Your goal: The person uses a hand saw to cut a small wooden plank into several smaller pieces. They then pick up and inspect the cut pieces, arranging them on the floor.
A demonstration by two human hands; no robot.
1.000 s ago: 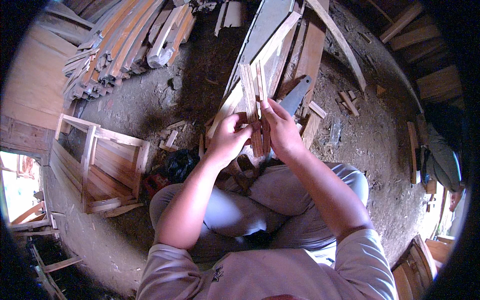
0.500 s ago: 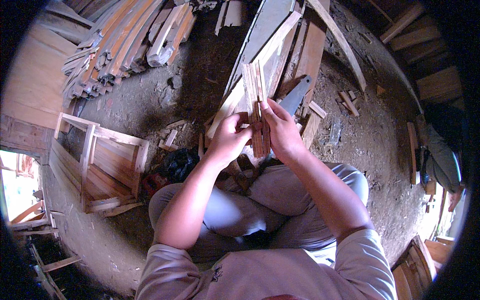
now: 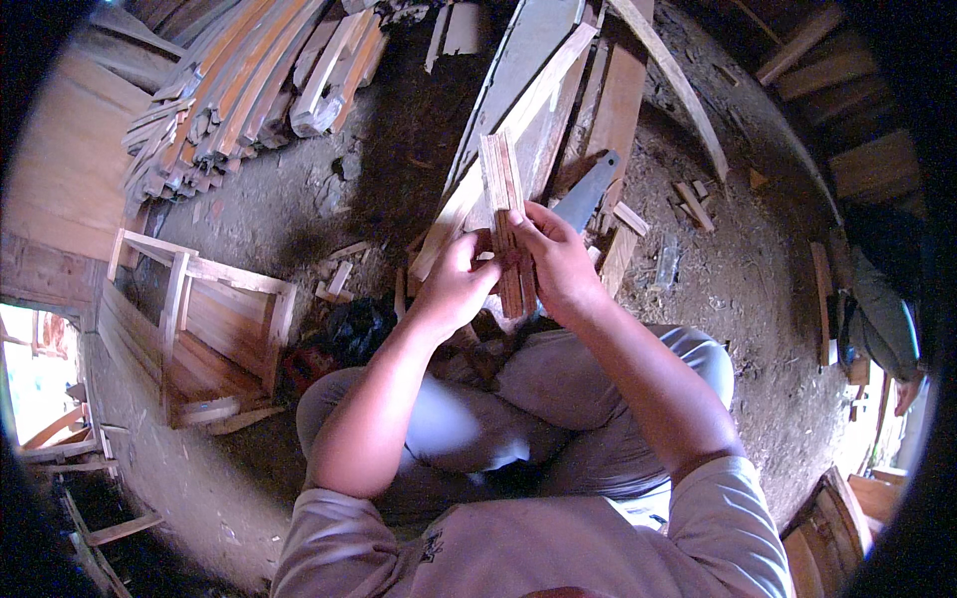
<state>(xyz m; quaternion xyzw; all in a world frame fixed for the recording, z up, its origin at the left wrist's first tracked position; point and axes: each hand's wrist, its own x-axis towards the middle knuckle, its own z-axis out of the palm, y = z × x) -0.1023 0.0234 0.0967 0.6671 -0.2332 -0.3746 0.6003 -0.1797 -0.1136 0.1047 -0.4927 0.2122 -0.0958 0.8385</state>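
Note:
A small bundle of thin wooden strips (image 3: 501, 171) stands between my two hands, held lengthwise away from me above my crossed legs. My left hand (image 3: 461, 281) is closed on its left side, with thumb and fingers pinching near the lower middle. On the right side, my right hand (image 3: 560, 257) grips the same strips, its thumb lying across them. Behind my right hand lies a handsaw blade (image 3: 588, 191), its far tip pointing away. A pale wooden batten (image 3: 543, 95) runs beneath and beyond the strips.
Long boards (image 3: 620, 105) extend ahead of me. A stack of timber (image 3: 234, 85) lies at far left, with a wooden frame (image 3: 224, 269) nearer. Small offcuts (image 3: 695, 206) are scattered on the dirt floor (image 3: 763, 299). Another person's leg (image 3: 882, 309) is at right.
The strips have turned slightly in my hands and now look more tightly lined up, and their far end sits a little lower. Both hands keep their grip with small finger shifts.

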